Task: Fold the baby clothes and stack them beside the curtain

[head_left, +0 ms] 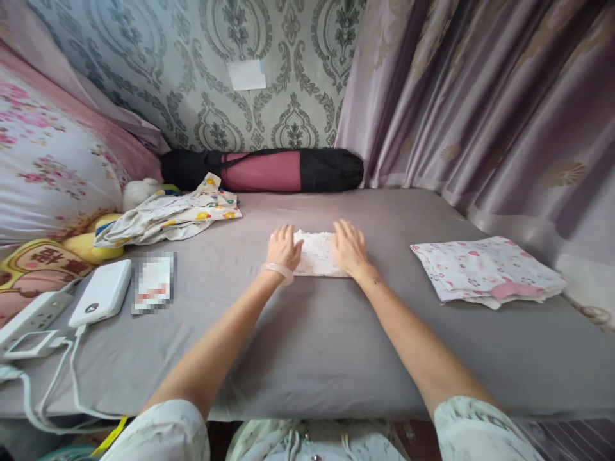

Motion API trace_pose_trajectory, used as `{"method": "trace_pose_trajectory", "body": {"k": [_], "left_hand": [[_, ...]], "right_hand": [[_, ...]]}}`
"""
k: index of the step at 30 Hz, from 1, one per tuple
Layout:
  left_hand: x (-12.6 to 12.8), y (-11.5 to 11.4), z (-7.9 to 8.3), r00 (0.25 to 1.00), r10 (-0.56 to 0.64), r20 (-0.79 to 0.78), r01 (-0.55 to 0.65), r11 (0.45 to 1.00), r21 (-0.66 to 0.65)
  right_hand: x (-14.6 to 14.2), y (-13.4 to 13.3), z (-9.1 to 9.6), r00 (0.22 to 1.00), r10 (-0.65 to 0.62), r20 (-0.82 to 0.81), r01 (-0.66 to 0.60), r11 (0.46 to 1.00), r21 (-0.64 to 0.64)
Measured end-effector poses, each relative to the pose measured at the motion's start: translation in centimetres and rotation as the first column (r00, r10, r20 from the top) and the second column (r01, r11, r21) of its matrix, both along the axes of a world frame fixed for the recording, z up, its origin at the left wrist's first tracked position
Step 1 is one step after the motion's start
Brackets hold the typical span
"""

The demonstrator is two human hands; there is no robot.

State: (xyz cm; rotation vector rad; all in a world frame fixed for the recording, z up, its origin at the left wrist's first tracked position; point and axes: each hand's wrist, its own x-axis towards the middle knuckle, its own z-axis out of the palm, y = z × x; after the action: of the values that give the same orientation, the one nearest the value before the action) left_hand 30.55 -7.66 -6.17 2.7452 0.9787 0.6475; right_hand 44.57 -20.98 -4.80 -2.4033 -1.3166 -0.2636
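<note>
A small folded white cloth (318, 253) with a faint print lies on the grey bedsheet in front of me. On its left end rests my left hand (283, 248), fingers stretched forward and thumb apart over the fabric. My right hand (350, 248) lies on the cloth's right end, its fingers extended and slightly spread. The hands cover both ends of the cloth, and its middle shows between them. A pale bangle (278, 271) circles my left wrist.
Folded pink-and-white printed fabric (485, 269) lies to the right. At left are crumpled printed clothes (177, 211), a white power bank (102, 291), a power strip (36, 317), cables and a blurred packet (154, 283). A red-and-black rolled bag (262, 171) lies along the wall.
</note>
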Motion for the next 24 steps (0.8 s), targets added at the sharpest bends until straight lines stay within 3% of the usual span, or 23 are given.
{"method": "trace_pose_trajectory", "body": {"k": [2,4,14,24], "left_hand": [[1.2,-1.7,-0.5,0.994,-0.039,-0.103,0.035,0.999,-0.041],[2.2,-2.5,-1.0,0.977,-0.037,-0.212,0.016,0.995,-0.101],[2.5,-1.9,-1.6,0.907,-0.054,-0.418,-0.025,0.983,-0.182],[2.6,-1.6,-1.8,0.89,-0.06,-0.452,-0.038,0.978,-0.205]], "right_hand": [[-1.7,1.0,-0.4,0.987,0.159,0.022,-0.157,0.984,-0.083],[-2.6,1.8,-1.1,0.975,0.223,-0.016,-0.223,0.961,-0.162],[-2.6,2.5,-3.1,0.976,0.206,-0.072,-0.218,0.936,-0.277],[-2.5,2.6,-3.5,0.979,0.193,-0.061,-0.203,0.944,-0.262]]}}
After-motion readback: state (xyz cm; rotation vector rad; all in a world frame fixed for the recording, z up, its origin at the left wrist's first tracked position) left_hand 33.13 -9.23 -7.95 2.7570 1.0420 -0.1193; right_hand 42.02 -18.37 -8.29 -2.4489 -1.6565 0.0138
